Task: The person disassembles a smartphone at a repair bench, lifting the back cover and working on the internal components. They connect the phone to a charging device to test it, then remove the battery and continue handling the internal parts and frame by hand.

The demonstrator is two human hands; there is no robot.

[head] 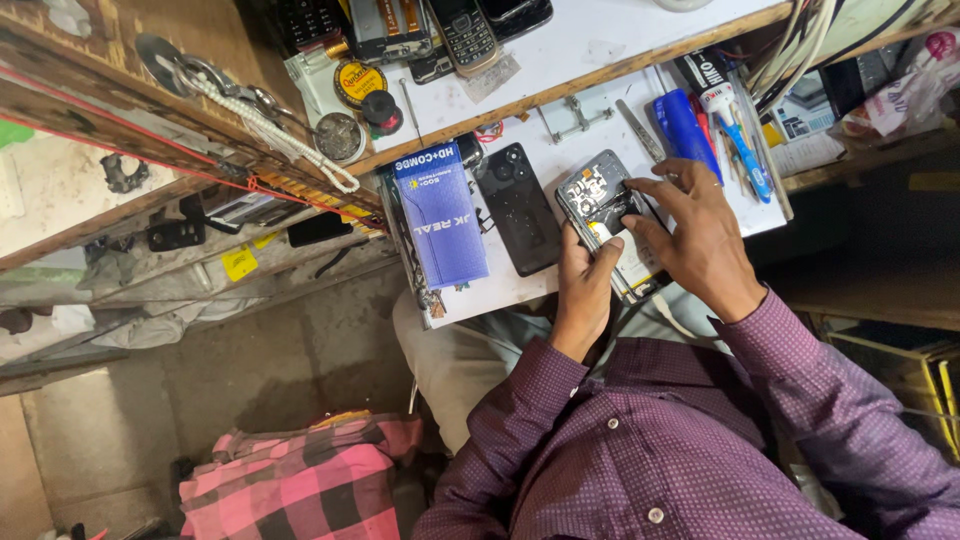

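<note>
An opened phone point(598, 205) with its back removed and its inner parts showing lies on the white work surface point(560, 140). My left hand point(585, 285) grips its near edge, thumb on the phone's body. My right hand point(695, 235) rests over the phone's right side, fingertips pressing on the inner parts near the middle. A black back cover point(517, 210) with camera holes lies just left of the phone. A blue box point(440, 215) lies left of that cover.
A blue-handled tool point(685, 125), tweezers point(638, 130) and a tube point(735, 135) lie at the right of the work surface. Several old phones point(465, 35) sit on the upper shelf, beside round tins point(358, 82). A pink checked cloth point(300, 480) lies on the floor.
</note>
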